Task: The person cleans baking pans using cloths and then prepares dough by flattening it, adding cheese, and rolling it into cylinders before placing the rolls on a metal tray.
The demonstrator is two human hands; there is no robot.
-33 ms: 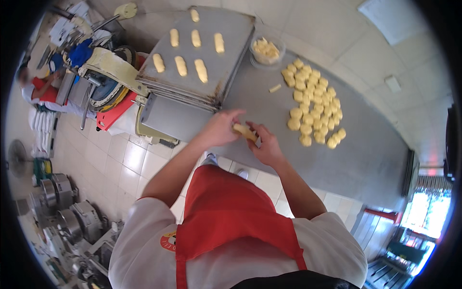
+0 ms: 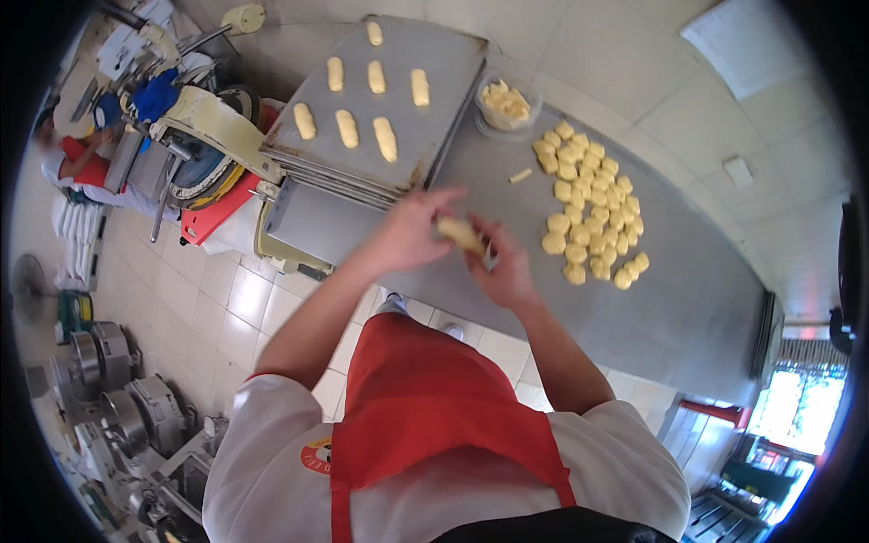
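Note:
Over the near edge of the steel table, I hold a small roll of pale yellow dough (image 2: pixel 462 235) between both hands. My left hand (image 2: pixel 416 233) is closed on its left end, the index finger stretched out past it. My right hand (image 2: pixel 503 270) pinches the other end; its fingers are slightly blurred. Beyond my left hand, similar dough rolls (image 2: pixel 384 139) lie spaced apart on a baking tray (image 2: pixel 344 172). Many round dough pieces (image 2: pixel 588 204) cluster on the table to the right. A thin pale yellow strip (image 2: pixel 520 176) lies alone between them and the tray.
A clear plastic tub (image 2: pixel 507 107) of pale yellow strips stands at the back of the steel table (image 2: pixel 661 317), by the wall. More trays are stacked under the top one. At left are a machine (image 2: pixel 213 127) and a co-worker in a red apron (image 2: pixel 80 163).
The view has shifted slightly, so the tray and dough pieces sit a little farther right and lower. Both hands still hold the dough roll, now more blurred.

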